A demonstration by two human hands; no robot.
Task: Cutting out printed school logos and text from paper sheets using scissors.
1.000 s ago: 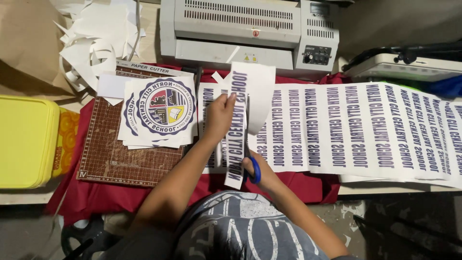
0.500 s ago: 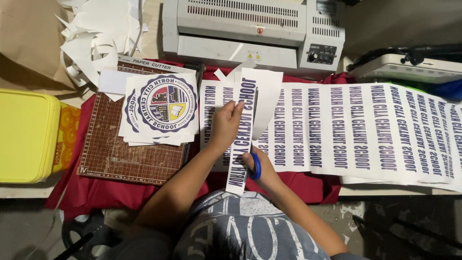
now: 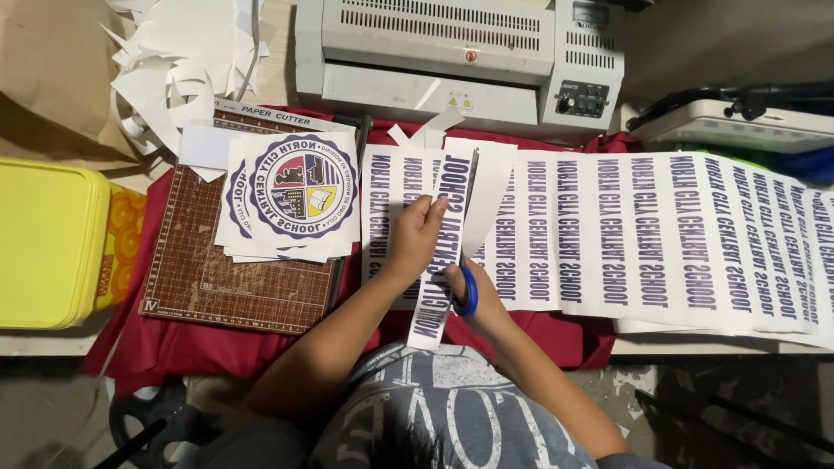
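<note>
The right hand (image 3: 473,295) is closed around the blue handles of a pair of scissors (image 3: 467,227), blades pointing away along a long white paper strip printed with dark blue lettering (image 3: 439,260). Just left of it, the left hand (image 3: 415,236) pinches that strip. Further left lies a stack of round-crest prints (image 3: 295,195) on a brown cutting mat (image 3: 234,278). Beyond both hands stands a grey laminator (image 3: 452,52).

Blue-handled scissors (image 3: 467,291), white blue-lettered paper strip (image 3: 439,260), red cloth (image 3: 191,343), yellow box (image 3: 43,243).
</note>
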